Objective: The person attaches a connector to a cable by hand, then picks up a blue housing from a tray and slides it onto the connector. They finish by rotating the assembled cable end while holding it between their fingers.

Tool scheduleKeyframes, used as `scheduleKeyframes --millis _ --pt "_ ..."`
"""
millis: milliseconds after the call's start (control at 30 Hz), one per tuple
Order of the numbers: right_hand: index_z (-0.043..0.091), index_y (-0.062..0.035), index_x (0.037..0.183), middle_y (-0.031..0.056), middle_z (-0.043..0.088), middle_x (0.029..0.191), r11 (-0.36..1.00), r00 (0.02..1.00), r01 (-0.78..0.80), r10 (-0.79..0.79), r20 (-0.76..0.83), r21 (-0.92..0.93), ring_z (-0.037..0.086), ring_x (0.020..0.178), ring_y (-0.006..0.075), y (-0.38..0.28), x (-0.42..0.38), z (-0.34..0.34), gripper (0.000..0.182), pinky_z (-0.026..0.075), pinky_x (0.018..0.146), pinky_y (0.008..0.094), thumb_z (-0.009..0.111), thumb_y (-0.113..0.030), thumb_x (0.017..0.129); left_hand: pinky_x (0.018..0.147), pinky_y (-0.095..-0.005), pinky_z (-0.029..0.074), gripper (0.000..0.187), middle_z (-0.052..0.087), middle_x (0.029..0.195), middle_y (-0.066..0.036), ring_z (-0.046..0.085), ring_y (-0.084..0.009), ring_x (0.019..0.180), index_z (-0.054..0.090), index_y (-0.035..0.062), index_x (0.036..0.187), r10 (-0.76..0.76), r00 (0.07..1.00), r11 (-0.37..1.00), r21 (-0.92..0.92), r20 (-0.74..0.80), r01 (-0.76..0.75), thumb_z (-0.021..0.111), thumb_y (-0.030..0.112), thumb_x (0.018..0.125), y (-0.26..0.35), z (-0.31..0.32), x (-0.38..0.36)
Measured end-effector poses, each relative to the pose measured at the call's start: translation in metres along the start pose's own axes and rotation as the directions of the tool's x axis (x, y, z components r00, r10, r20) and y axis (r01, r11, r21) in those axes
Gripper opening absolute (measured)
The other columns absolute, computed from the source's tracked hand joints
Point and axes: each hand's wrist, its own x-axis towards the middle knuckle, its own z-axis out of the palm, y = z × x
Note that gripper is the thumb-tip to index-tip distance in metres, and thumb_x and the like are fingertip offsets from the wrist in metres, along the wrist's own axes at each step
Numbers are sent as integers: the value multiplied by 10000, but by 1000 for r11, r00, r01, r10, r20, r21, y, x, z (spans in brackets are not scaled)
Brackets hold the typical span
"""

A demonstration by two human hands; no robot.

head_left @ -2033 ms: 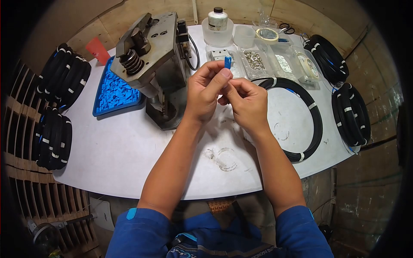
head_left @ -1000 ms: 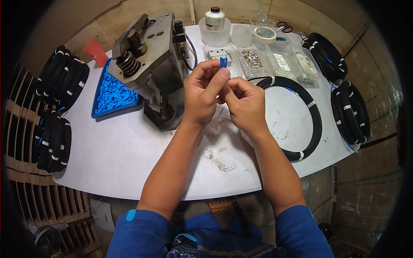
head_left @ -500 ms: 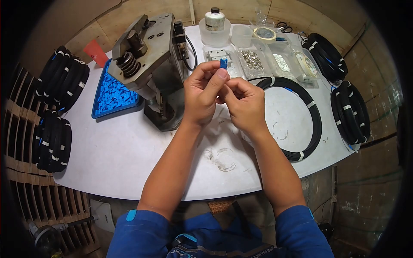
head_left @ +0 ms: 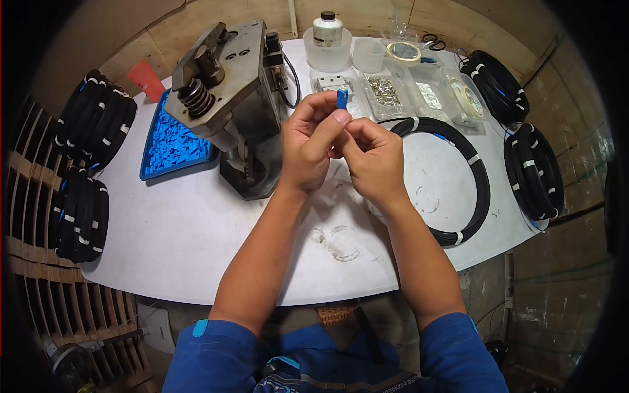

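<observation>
A small blue piece (head_left: 342,99) stands upright between the thumb and fingers of my left hand (head_left: 310,141), above the middle of the white table (head_left: 196,242). My right hand (head_left: 375,154) is closed right beside it, its fingertips touching my left fingers; what it pinches is mostly hidden, though a black cable runs toward it. That cable belongs to a coil (head_left: 483,190) with white tape bands, which lies flat to the right of my hands.
A metal press (head_left: 229,85) stands left of my hands, beside a blue tray (head_left: 152,175) of small blue pieces. Behind are clear boxes with metal parts (head_left: 385,90), a bottle (head_left: 327,31) and scissors (head_left: 433,42). More black coils (head_left: 534,171) sit at both sides.
The blue piece has tilted slightly and shifted a little to the right with my left fingertips. My right hand has hardly moved.
</observation>
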Motion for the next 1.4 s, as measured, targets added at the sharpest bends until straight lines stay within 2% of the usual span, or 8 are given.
scheduleKeyframes --millis 300,367,467,1000,1067,1300,1367,1400 --pt "677 22 877 38 687 730 1000 1000 -15 15 -11 -12 587 654 45 -1 0 1 149 487 599 214 668 -122 914 778 -253 491 229 598 965 -69 571 -124 872 596 25 1131 -35 999 999 3 -35 35 600 110 918 0 2 1" --pt "677 22 878 38 685 726 1000 1000 -1 1 -10 -15 586 652 45 0 0 2 148 486 597 214 666 -121 916 494 -181 382 224 635 881 -17 531 -33 679 614 35 1092 11 999 1000 -26 -35 -12 658 139 899 0 5 1" --pt "675 22 879 37 683 720 1000 1000 8 -8 -2 -17 585 648 46 -3 0 1 143 483 595 215 660 -114 918 491 -177 378 215 636 877 -7 525 -25 671 621 41 1076 84 996 995 57 -42 -81 673 135 891 -4 6 3" --pt "675 18 881 35 681 716 1000 1000 9 -9 -11 -23 577 635 44 -1 -1 1 120 472 578 212 668 -100 905 473 -180 351 202 632 875 11 490 -12 627 624 45 1065 76 997 995 64 -21 -75 672 141 893 -5 3 3" --pt "673 17 873 35 680 710 999 1000 17 -18 -25 -28 575 631 43 -2 -1 3 123 467 572 212 667 -101 906 796 -251 480 224 607 956 -56 571 -113 877 598 15 1122 -8 1000 999 33 -23 9 619 92 912 -3 1 1" --pt "665 17 838 25 670 692 999 1000 10 -11 -18 -49 563 622 38 -1 -1 2 144 453 562 207 661 -108 910 792 -248 477 232 601 958 -54 564 -110 877 597 14 1125 -17 1000 1000 11 -3 17 621 84 905 -3 1 1" --pt "665 17 841 23 668 690 999 1000 22 -22 -18 -39 561 622 36 2 0 2 143 451 562 205 661 -108 910 477 -179 352 204 626 869 15 495 -14 634 620 45 1074 62 998 997 49 -27 -60 664 132 895 -4 6 2" --pt "665 17 843 21 666 687 999 999 34 -34 -19 -29 559 621 35 3 0 2 142 450 562 204 662 -109 910 477 -179 352 204 626 869 15 495 -14 634 620 45 1074 62 998 997 49 -27 -60 664 132 895 -4 6 3"
